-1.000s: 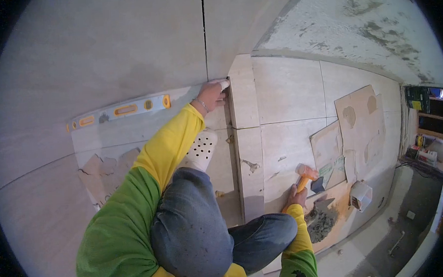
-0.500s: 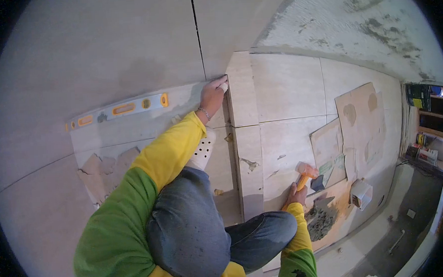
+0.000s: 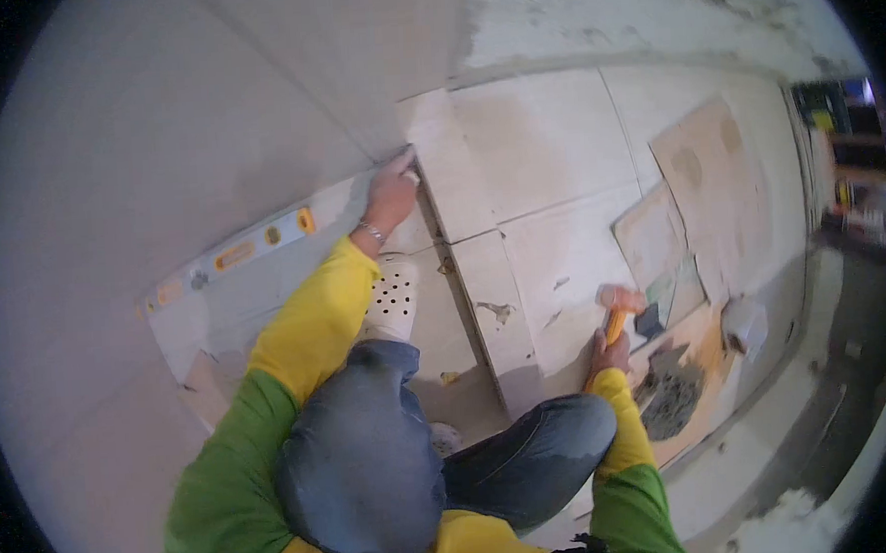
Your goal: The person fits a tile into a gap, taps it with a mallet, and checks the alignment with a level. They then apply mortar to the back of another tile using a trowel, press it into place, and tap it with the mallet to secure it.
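My left hand [image 3: 393, 194] reaches to the corner where the raised pale tile strip [image 3: 478, 275] meets the wall. Its index finger is stretched out and touches the strip's edge near the top. Something small and white shows by the fingers; I cannot make out whether it is a finger wrap or a loose piece. My right hand [image 3: 608, 355] is closed round the orange handle of a mallet [image 3: 621, 302], whose pale head points away from me just above the floor tiles. A yellow-ended spirit level [image 3: 246, 249] lies along the wall to the left.
Cardboard sheets [image 3: 713, 177] lie on the floor tiles at the right. Grey mortar [image 3: 673, 400] sits on a board near my right forearm, with a white container [image 3: 744, 326] beyond it. My shoe [image 3: 394, 294] stands left of the strip's stepped edge.
The view has tilted and shifted, so the wall and tiles appear turned. My left hand stays at the strip's corner, and my right hand still grips the mallet.
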A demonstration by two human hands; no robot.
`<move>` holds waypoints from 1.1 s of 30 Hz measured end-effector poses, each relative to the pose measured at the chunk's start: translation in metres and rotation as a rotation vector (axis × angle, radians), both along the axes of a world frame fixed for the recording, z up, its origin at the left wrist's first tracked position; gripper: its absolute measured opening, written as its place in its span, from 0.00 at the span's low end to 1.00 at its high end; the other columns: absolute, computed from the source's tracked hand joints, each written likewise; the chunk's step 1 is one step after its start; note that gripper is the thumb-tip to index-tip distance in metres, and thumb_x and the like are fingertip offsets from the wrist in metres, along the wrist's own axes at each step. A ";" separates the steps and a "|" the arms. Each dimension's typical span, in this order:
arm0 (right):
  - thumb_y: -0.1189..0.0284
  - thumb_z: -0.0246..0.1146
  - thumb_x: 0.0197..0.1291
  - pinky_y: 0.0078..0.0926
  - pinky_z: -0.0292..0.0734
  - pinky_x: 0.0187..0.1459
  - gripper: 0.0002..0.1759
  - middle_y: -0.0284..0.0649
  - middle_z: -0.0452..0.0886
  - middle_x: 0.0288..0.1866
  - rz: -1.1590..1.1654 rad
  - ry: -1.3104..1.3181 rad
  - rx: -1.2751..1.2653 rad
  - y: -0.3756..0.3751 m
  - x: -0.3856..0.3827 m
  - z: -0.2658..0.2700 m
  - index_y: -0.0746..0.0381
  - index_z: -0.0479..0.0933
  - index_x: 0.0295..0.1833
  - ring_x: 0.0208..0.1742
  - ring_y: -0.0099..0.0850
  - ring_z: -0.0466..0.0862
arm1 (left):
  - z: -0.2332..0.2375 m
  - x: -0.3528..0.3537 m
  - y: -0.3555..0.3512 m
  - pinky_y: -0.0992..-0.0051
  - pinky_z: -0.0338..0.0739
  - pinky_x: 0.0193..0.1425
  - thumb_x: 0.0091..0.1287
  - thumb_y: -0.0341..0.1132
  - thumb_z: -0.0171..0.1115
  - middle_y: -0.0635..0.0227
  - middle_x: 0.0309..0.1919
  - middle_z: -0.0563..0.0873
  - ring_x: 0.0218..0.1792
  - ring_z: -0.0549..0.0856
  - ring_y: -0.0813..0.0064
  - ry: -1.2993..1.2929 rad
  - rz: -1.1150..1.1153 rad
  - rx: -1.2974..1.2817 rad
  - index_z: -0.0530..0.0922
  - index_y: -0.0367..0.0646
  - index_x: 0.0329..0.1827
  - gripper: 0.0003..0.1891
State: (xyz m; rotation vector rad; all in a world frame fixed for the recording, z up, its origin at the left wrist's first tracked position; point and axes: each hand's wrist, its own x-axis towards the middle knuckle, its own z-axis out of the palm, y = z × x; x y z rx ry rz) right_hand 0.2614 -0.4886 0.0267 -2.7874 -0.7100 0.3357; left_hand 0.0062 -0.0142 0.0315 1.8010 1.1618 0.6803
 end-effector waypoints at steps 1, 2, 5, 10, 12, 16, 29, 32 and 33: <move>0.51 0.62 0.61 0.49 0.72 0.49 0.25 0.56 0.77 0.45 -0.041 0.060 -0.010 0.004 -0.001 0.005 0.64 0.73 0.47 0.49 0.57 0.78 | 0.003 -0.002 0.001 0.69 0.73 0.63 0.66 0.28 0.51 0.52 0.53 0.84 0.57 0.81 0.56 0.003 -0.047 0.002 0.79 0.35 0.57 0.18; 0.51 0.62 0.61 0.49 0.72 0.50 0.26 0.57 0.77 0.46 -0.078 0.124 -0.022 0.007 -0.002 0.015 0.64 0.73 0.48 0.49 0.57 0.77 | 0.005 -0.008 0.001 0.69 0.74 0.63 0.66 0.28 0.52 0.53 0.54 0.84 0.57 0.82 0.57 0.014 -0.019 -0.091 0.78 0.36 0.59 0.19; 0.52 0.61 0.62 0.50 0.71 0.51 0.25 0.57 0.76 0.46 -0.081 0.069 -0.103 0.007 -0.002 0.015 0.64 0.71 0.49 0.50 0.58 0.77 | 0.025 -0.023 -0.006 0.69 0.75 0.62 0.66 0.29 0.53 0.52 0.53 0.84 0.56 0.83 0.59 0.157 -0.003 -0.093 0.77 0.38 0.61 0.20; 0.52 0.60 0.63 0.51 0.71 0.50 0.26 0.57 0.75 0.46 -0.057 0.039 -0.081 0.004 -0.002 0.014 0.64 0.70 0.52 0.49 0.57 0.77 | 0.021 -0.041 -0.008 0.68 0.76 0.60 0.66 0.30 0.54 0.53 0.52 0.85 0.55 0.84 0.59 0.275 -0.039 0.063 0.77 0.39 0.61 0.20; 0.52 0.60 0.63 0.52 0.71 0.50 0.25 0.57 0.75 0.46 -0.054 0.059 -0.085 0.006 -0.001 0.017 0.63 0.70 0.52 0.49 0.58 0.76 | 0.031 -0.040 -0.009 0.65 0.74 0.62 0.64 0.28 0.54 0.53 0.54 0.84 0.57 0.82 0.56 0.355 -0.127 0.178 0.78 0.39 0.59 0.19; 0.53 0.61 0.63 0.51 0.71 0.50 0.25 0.57 0.76 0.46 -0.084 0.108 -0.078 0.010 -0.003 0.024 0.63 0.71 0.50 0.48 0.58 0.77 | 0.071 0.009 0.019 0.63 0.77 0.58 0.57 0.23 0.53 0.54 0.53 0.83 0.54 0.81 0.54 0.129 -0.494 0.557 0.80 0.42 0.55 0.21; 0.53 0.62 0.63 0.50 0.72 0.51 0.24 0.57 0.76 0.47 -0.104 0.122 -0.084 0.010 -0.002 0.028 0.62 0.71 0.52 0.50 0.58 0.77 | 0.093 0.120 0.096 0.57 0.77 0.57 0.65 0.33 0.52 0.57 0.52 0.83 0.53 0.82 0.53 1.207 -1.077 0.654 0.82 0.43 0.49 0.13; 0.53 0.62 0.62 0.50 0.72 0.51 0.25 0.57 0.76 0.47 -0.081 0.095 -0.062 0.006 -0.002 0.022 0.63 0.71 0.52 0.50 0.58 0.77 | 0.081 0.113 0.100 0.57 0.76 0.59 0.67 0.36 0.51 0.62 0.53 0.83 0.55 0.81 0.55 1.090 -1.006 0.720 0.81 0.47 0.50 0.14; 0.53 0.61 0.63 0.50 0.72 0.49 0.24 0.56 0.77 0.45 -0.068 0.070 -0.055 0.007 -0.002 0.024 0.62 0.71 0.50 0.48 0.57 0.77 | 0.081 0.109 0.098 0.56 0.76 0.59 0.68 0.37 0.51 0.63 0.53 0.83 0.56 0.81 0.57 1.060 -0.966 0.768 0.81 0.49 0.51 0.14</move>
